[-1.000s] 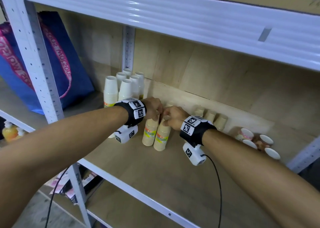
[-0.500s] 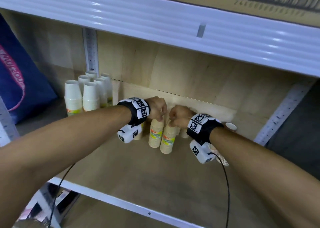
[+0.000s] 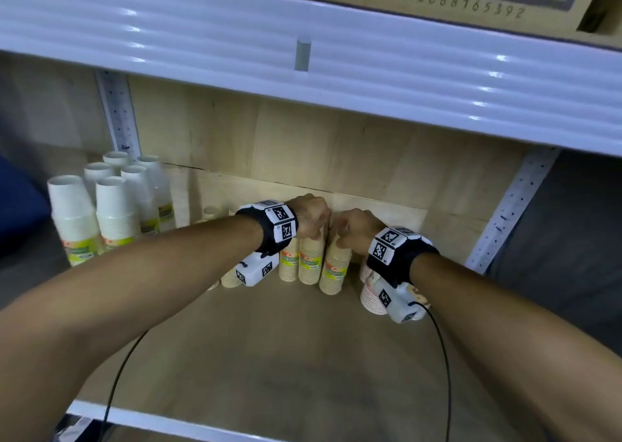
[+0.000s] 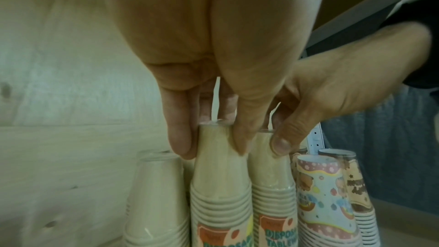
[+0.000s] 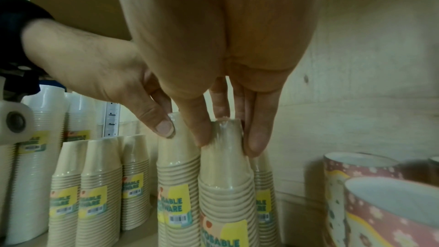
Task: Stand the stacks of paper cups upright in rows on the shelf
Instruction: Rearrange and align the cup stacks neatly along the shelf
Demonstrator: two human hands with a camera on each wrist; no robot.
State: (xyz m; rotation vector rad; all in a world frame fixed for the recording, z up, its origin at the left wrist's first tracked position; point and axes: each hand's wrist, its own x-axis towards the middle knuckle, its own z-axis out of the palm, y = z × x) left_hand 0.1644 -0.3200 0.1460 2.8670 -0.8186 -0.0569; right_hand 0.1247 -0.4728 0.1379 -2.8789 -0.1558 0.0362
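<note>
Two beige paper cup stacks stand upside down, side by side, mid-shelf. My left hand (image 3: 311,218) pinches the top of the left beige stack (image 3: 310,261) from above. In the left wrist view, the left hand (image 4: 211,146) holds that stack (image 4: 221,185) between thumb and fingers. My right hand (image 3: 353,231) pinches the top of the right beige stack (image 3: 335,268), which leans slightly. The right wrist view shows the right hand (image 5: 229,138) pinching its stack (image 5: 225,185). More beige stacks (image 5: 99,185) stand in a row to the left.
Tall white cup stacks (image 3: 101,212) stand at the shelf's back left by a metal upright. Patterned cup stacks (image 4: 325,194) stand just right of my hands. The wooden back wall (image 3: 336,145) is close behind, the upper shelf edge (image 3: 303,48) overhead, and bare shelf board (image 3: 286,357) in front.
Both hands have kept hold of the stack tops and the two beige stacks now stand closer to the other beige stacks. The head view has swung right and nearer.
</note>
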